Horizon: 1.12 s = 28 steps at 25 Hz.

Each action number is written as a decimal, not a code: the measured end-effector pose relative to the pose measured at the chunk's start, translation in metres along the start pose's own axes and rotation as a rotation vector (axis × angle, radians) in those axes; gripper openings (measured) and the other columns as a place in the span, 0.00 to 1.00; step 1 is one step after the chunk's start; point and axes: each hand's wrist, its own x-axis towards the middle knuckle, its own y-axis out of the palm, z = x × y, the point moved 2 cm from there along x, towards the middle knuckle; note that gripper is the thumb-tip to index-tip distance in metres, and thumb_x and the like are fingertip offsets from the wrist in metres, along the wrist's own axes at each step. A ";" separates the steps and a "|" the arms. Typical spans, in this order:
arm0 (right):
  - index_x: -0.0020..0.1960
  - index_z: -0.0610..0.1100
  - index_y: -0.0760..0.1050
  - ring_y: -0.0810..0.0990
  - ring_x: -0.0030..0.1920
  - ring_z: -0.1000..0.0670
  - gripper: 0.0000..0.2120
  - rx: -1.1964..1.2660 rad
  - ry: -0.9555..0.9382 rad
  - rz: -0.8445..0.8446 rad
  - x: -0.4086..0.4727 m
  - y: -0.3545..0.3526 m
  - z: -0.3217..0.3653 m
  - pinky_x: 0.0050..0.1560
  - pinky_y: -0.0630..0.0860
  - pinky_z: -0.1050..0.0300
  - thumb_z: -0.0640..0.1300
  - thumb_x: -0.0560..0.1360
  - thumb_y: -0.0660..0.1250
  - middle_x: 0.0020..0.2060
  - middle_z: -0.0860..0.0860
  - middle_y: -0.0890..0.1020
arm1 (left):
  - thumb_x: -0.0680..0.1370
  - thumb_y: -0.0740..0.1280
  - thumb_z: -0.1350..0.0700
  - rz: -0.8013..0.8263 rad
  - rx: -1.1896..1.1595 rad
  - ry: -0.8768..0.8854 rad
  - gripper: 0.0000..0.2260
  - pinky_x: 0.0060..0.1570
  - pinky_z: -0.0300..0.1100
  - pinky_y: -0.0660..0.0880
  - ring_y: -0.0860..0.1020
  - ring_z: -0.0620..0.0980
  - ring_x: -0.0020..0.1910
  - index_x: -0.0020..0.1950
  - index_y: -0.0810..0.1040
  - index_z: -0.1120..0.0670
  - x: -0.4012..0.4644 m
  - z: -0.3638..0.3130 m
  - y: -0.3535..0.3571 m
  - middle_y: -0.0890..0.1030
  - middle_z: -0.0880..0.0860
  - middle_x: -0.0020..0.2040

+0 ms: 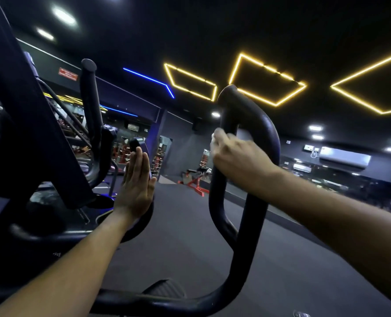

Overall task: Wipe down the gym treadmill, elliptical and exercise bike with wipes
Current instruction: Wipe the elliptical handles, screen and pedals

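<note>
I stand at a dark elliptical. Its right looped handle point(256, 170) rises in front of me. My right hand point(238, 154) grips the inner bar of that loop, with a white wipe point(213, 139) bunched under the fingers against the bar. My left hand point(137, 179) is held flat and upright with straight fingers, between the handle and the machine's left side, holding nothing. The left upright handle point(91, 106) and the console post point(29, 115) stand further left. A foot pedal point(167, 288) shows at the bottom.
Grey gym floor point(190, 225) stretches ahead. A red weight bench point(196, 179) stands further back in the middle. Racks of red equipment point(119, 154) line the far wall. Yellow and blue light strips run across the dark ceiling.
</note>
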 end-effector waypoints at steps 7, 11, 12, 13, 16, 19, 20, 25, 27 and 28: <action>0.50 0.37 0.78 0.75 0.33 0.47 0.24 -0.044 -0.183 0.048 -0.037 0.037 0.029 0.24 0.75 0.52 0.33 0.76 0.43 0.45 0.45 0.73 | 0.85 0.50 0.52 0.005 -0.005 0.000 0.30 0.80 0.48 0.40 0.43 0.56 0.83 0.83 0.42 0.59 -0.002 0.003 0.001 0.40 0.56 0.84; 0.61 0.35 0.74 0.78 0.44 0.47 0.22 -0.045 -0.112 -0.040 -0.005 -0.003 -0.001 0.35 0.79 0.52 0.32 0.77 0.46 0.57 0.42 0.72 | 0.85 0.48 0.50 0.001 -0.026 0.018 0.29 0.81 0.52 0.44 0.43 0.57 0.83 0.83 0.43 0.60 -0.004 0.004 0.002 0.41 0.57 0.84; 0.63 0.35 0.73 0.77 0.44 0.47 0.20 -0.047 -0.080 -0.053 0.003 -0.014 -0.008 0.37 0.79 0.53 0.31 0.78 0.48 0.59 0.41 0.71 | 0.85 0.48 0.49 -0.009 -0.024 0.036 0.29 0.81 0.54 0.46 0.44 0.58 0.83 0.83 0.44 0.61 -0.003 0.004 0.001 0.42 0.58 0.83; 0.63 0.35 0.73 0.75 0.43 0.48 0.17 -0.052 -0.037 -0.056 0.011 -0.024 -0.013 0.37 0.77 0.55 0.31 0.79 0.52 0.60 0.41 0.71 | 0.86 0.48 0.49 -0.016 -0.021 0.052 0.29 0.81 0.55 0.47 0.45 0.59 0.83 0.83 0.45 0.62 -0.004 0.005 0.002 0.43 0.60 0.83; 0.59 0.36 0.74 0.70 0.39 0.50 0.09 -0.080 0.056 -0.019 0.025 -0.032 -0.018 0.34 0.72 0.56 0.32 0.80 0.60 0.58 0.41 0.71 | 0.86 0.50 0.50 -0.030 -0.027 0.063 0.29 0.81 0.55 0.48 0.45 0.59 0.83 0.82 0.47 0.63 -0.004 0.005 0.003 0.45 0.61 0.83; 0.58 0.35 0.74 0.71 0.39 0.50 0.08 -0.037 0.125 -0.015 0.026 -0.026 -0.018 0.33 0.73 0.55 0.32 0.80 0.62 0.60 0.40 0.71 | 0.85 0.52 0.52 -0.036 -0.024 0.073 0.29 0.80 0.57 0.49 0.46 0.61 0.82 0.82 0.47 0.64 -0.006 0.006 0.004 0.45 0.62 0.83; 0.58 0.35 0.74 0.72 0.40 0.50 0.08 -0.007 0.124 -0.020 0.024 -0.023 -0.018 0.35 0.76 0.54 0.32 0.79 0.62 0.59 0.40 0.71 | 0.85 0.52 0.52 -0.033 -0.019 0.078 0.29 0.80 0.58 0.49 0.46 0.61 0.82 0.82 0.47 0.64 -0.006 0.007 0.005 0.45 0.62 0.83; 0.61 0.37 0.72 0.78 0.45 0.46 0.13 0.061 -0.061 0.047 -0.016 0.006 0.009 0.40 0.81 0.49 0.34 0.80 0.53 0.58 0.44 0.68 | 0.85 0.53 0.53 0.004 0.004 0.034 0.30 0.81 0.53 0.46 0.44 0.58 0.83 0.83 0.44 0.62 -0.005 0.006 0.003 0.42 0.60 0.83; 0.63 0.40 0.70 0.80 0.48 0.44 0.18 0.097 -0.142 0.104 -0.039 0.025 0.030 0.39 0.80 0.48 0.37 0.79 0.48 0.62 0.44 0.68 | 0.85 0.54 0.54 -0.006 0.013 0.042 0.30 0.81 0.51 0.44 0.45 0.58 0.83 0.82 0.45 0.62 -0.007 0.005 0.002 0.43 0.61 0.83; 0.65 0.40 0.69 0.81 0.50 0.43 0.18 0.113 -0.192 0.154 -0.050 0.034 0.042 0.41 0.80 0.47 0.37 0.80 0.48 0.65 0.43 0.68 | 0.85 0.54 0.55 -0.014 0.015 0.046 0.30 0.81 0.51 0.44 0.45 0.59 0.83 0.82 0.45 0.62 -0.007 0.004 0.002 0.44 0.61 0.83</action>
